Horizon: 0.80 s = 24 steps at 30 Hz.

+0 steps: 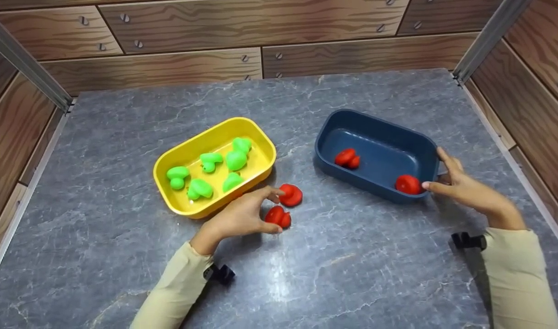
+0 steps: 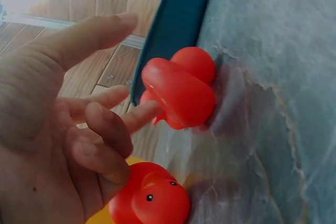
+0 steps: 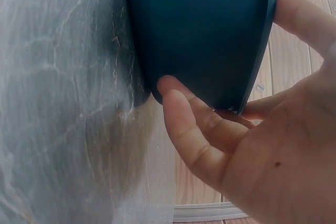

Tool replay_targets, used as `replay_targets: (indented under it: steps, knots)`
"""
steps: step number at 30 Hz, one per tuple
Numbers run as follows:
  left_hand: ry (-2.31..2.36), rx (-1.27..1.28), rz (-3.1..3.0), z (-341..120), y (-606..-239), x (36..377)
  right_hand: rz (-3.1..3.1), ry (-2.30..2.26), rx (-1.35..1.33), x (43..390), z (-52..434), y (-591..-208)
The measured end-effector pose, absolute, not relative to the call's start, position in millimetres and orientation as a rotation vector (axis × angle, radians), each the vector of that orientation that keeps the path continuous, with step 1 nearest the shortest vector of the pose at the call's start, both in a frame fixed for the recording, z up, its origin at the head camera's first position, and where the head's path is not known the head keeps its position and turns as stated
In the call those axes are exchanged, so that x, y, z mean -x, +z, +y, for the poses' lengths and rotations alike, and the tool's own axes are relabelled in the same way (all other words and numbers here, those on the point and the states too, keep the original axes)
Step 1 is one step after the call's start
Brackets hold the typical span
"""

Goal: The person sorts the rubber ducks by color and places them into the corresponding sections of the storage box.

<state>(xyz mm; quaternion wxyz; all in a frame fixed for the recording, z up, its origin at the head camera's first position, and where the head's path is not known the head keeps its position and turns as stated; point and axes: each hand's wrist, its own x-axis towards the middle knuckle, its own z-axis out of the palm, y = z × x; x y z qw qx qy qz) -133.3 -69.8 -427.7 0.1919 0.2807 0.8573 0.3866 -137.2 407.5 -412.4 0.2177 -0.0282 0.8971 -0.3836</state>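
Observation:
Two red rubber ducks lie on the grey marble table (image 1: 352, 256) beside my left hand (image 1: 272, 210). Its index fingertip touches the farther duck (image 1: 290, 195), seen also in the left wrist view as the upper duck (image 2: 181, 90). The nearer duck (image 1: 278, 215) sits between thumb and fingers, just under the loosely curled fingers (image 2: 100, 129), as the lower duck (image 2: 149, 200). My right hand (image 1: 436, 170) grips the near right corner of the blue tray (image 1: 379, 141), thumb on the outer wall (image 3: 199, 24). Two more red ducks (image 1: 347, 157) (image 1: 407, 184) lie inside it.
A yellow tray (image 1: 169, 160) holding several green ducks (image 1: 235, 160) stands left of the blue one, just beyond my left hand. Wood-panelled walls (image 1: 260, 27) close the table at the back and both sides, with metal posts at the rear corners.

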Motion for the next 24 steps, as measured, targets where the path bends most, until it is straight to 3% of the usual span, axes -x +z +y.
replay_targets:
  steps: [24]
  knots:
    - [0.685,-0.787,2.569,-67.2,-430.8,131.4,2.504,-1.011,0.082,138.5,408.2,-411.9]
